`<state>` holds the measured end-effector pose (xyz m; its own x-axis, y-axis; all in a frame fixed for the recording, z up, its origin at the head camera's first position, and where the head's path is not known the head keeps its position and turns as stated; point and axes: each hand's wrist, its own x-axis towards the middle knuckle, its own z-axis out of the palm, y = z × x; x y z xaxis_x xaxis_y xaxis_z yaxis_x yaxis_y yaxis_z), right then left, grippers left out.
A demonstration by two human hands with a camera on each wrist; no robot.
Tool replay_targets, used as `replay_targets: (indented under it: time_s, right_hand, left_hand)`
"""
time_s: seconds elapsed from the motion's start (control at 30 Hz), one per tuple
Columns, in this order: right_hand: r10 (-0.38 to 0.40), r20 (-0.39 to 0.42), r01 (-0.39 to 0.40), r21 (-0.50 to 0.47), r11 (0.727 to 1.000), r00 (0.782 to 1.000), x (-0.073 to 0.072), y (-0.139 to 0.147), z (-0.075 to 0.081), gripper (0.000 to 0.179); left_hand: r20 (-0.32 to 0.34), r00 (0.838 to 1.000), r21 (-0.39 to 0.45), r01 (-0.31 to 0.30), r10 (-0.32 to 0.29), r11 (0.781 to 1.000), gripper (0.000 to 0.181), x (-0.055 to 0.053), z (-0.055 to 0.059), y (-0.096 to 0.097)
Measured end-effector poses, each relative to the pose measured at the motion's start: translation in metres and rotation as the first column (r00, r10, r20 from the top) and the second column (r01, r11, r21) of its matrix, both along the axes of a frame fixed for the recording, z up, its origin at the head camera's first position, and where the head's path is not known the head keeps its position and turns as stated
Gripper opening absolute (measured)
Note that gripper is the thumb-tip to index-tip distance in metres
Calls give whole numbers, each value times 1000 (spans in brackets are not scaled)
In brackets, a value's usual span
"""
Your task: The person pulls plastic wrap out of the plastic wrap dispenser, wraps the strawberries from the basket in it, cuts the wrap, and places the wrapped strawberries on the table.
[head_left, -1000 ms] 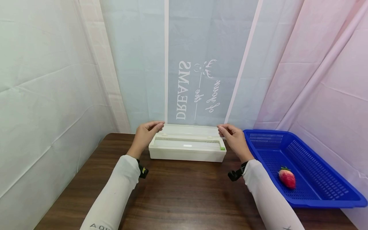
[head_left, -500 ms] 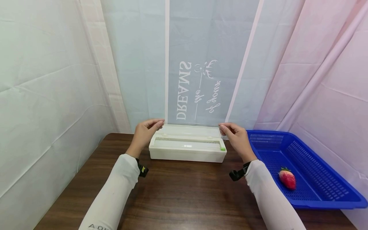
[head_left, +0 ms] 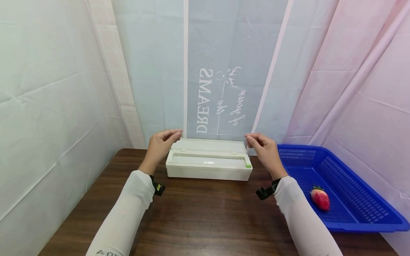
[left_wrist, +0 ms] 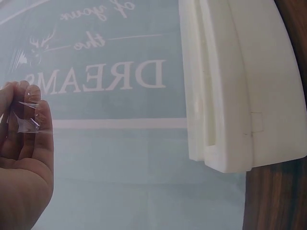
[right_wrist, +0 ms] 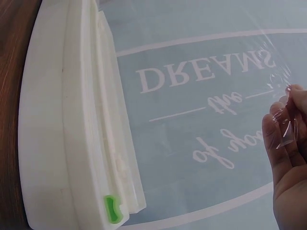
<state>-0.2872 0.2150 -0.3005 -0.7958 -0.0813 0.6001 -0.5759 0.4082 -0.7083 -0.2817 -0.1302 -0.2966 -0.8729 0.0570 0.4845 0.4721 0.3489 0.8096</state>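
Note:
A sheet of clear plastic wrap [left_wrist: 29, 123] stretches between both hands, barely visible against the backdrop. My left hand [head_left: 161, 145] pinches one corner of it between thumb and fingers, above the left end of a long white wrap dispenser [head_left: 208, 172]. The opposite corner is pinched by my right hand [head_left: 263, 149], above the dispenser's right end. In the right wrist view a crumpled bit of wrap hangs over the fingers. The dispenser's lid [head_left: 209, 145] stands tilted back, and a green slider [right_wrist: 113, 209] sits at its right end.
At the right of the brown wooden table [head_left: 205, 217] stands a blue plastic basket [head_left: 362, 227] holding one strawberry [head_left: 320, 199]. Behind the dispenser hangs a printed grey-blue curtain [head_left: 224, 42]. White cloth walls [head_left: 54, 106] close in the sides.
Both hands have risen slightly above the dispenser, still pinching the wrap. The right hand has also shifted a little to the right. Dispenser, basket and strawberry have stayed put.

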Motion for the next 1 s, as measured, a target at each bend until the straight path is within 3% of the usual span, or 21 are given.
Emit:
replay_targets:
  time_s: [0.3,0.57,0.67,0.73,1.0]
  right_hand:
    - [9,1,-9,-6,1000,1000,3,0,6,25]
    - [-5,-29,5,-7,1000,1000,4,0,11,24]
    - [-9,-38,8,-5,1000,999,4,0,14,25]
    - [-12,-40,12,-3,1000,999,5,0,15,25]
    - [-27,-52,28,19,999,998,7,-1,20,24]
  left_hand:
    - [0,1000,10,20,-20,1000,28,1,7,-1]
    - [-18,1000,25,19,-19,1000,37,-27,-12,-8]
    - [-32,999,24,12,-11,1000,37,-29,-11,-8]
    - [-37,999,28,12,-11,1000,34,-27,-8,-7]
    - [-65,998,0,2,-2,1000,28,2,19,1]
